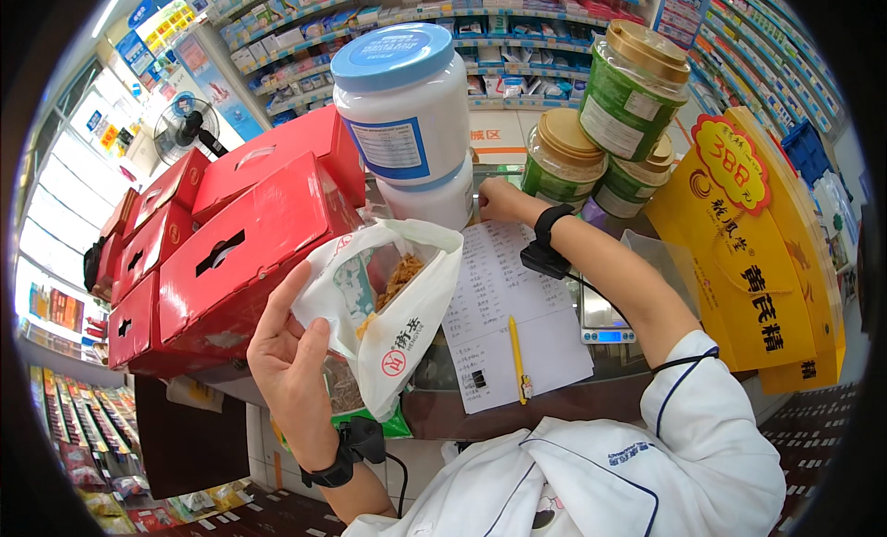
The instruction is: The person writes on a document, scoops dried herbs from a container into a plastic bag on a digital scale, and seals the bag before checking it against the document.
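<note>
My left hand (pixel 294 371) is at the left edge of a white plastic bag (pixel 416 315), thumb and fingers around its rim. Inside the bag lie brown dried pieces (pixel 400 279) and clear plastic. My right hand (pixel 502 199) reaches forward past a handwritten sheet of paper (pixel 485 281), close to the white tub with a blue lid (pixel 405 107); its fingers are curled and what they touch is hidden. A yellow pen (pixel 517 357) lies on the paper. Right of the paper, a small digital scale (pixel 607 335) sits partly under my right forearm.
Red cardboard boxes (pixel 249 239) are stacked at the left. Green-labelled jars with gold lids (pixel 634 94) stand at the back right, beside yellow paper bags (pixel 734 260). A bag of dried material (pixel 343 388) lies below the white bag. Stocked shelves and a fan (pixel 186 127) are beyond.
</note>
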{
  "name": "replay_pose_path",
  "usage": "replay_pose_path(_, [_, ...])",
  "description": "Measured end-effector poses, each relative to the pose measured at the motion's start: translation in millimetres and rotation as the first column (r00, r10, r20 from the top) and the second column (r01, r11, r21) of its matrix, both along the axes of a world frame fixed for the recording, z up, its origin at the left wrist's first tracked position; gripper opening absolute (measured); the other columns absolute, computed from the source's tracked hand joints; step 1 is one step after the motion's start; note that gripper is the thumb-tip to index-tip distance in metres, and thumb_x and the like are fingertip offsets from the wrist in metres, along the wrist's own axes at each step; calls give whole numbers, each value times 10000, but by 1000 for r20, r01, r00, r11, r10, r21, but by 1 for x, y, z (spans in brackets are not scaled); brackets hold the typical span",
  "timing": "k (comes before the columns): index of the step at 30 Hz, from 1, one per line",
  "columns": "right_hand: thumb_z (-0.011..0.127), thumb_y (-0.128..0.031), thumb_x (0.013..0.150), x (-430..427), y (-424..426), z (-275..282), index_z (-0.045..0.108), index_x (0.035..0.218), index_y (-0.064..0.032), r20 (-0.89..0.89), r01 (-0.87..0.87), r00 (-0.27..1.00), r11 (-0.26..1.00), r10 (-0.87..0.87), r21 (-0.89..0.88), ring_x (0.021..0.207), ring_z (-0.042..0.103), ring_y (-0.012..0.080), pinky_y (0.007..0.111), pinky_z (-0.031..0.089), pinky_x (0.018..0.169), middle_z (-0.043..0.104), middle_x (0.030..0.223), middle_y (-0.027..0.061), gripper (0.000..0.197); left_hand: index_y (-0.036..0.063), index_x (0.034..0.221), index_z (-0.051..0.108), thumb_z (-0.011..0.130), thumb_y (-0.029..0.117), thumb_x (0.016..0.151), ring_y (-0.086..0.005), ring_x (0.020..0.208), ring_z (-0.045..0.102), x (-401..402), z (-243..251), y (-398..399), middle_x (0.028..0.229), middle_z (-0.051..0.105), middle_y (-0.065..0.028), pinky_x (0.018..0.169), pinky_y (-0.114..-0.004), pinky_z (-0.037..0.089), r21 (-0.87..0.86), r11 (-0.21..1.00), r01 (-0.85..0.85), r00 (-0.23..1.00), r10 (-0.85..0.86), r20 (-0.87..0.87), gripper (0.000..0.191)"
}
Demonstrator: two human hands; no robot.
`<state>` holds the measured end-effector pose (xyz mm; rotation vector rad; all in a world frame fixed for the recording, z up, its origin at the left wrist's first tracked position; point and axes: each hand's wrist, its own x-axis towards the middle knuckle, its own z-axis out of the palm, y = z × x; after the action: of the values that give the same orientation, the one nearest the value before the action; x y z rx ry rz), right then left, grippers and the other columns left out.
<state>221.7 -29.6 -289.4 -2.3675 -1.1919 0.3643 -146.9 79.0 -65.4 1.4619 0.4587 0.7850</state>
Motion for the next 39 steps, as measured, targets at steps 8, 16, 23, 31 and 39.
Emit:
replay_pose_path(8, [746, -127, 725, -4, -21, 57, 691, 771, 47, -11, -73, 997, 996, 72, -46, 634, 668, 251, 365, 535, 607, 687, 710, 173, 188, -49, 1342, 589, 563, -72, 849, -9, 691, 506, -3, 7, 3, 825, 553, 24, 596, -184, 495, 34, 999, 2, 997, 1, -76, 494])
replay_pose_path(16, [665, -20, 843, -125, -30, 260, 660, 903, 7, -42, -149, 973, 764, 225, 628, 730, 631, 85, 236, 519, 631, 674, 790, 45, 67, -65, 1346, 563, 542, -77, 895, -64, 878, 628, -5, 7, 7, 1091, 678, -93, 688, -208, 533, -1, 999, 52, 999, -52, 11, 452])
replay_pose_path(23, [684, -62, 896, -172, 0, 272, 739, 977, -8, 245, -737, 676, 634, 695, 234, 774, 692, 265, 325, 541, 676, 703, 853, 153, 112, -52, 1348, 561, 560, -78, 905, -54, 842, 627, 2, 9, 1, 1063, 682, -84, 671, -212, 529, 39, 994, 104, 995, -104, 6, 444])
replay_pose_path(31, [734, -86, 877, -188, -10, 281, 744, 985, 16, -30, -713, 626, 588, 779, 382, 723, 703, 175, 292, 542, 669, 745, 862, 138, 149, -65, 1324, 574, 578, -76, 890, -40, 744, 579, 2, 2, -4, 1013, 674, -64, 624, -217, 546, 81, 996, 35, 999, -37, 15, 434])
replay_pose_path(39, [726, -89, 863, -175, -15, 274, 745, 947, -11, 229, -608, 791, 687, 567, 398, 745, 659, 311, 381, 507, 674, 704, 824, 148, 116, -71, 1334, 564, 563, -79, 884, -54, 780, 610, 5, 8, -7, 1010, 688, -79, 644, -215, 552, 74, 995, 69, 997, -71, 20, 451])
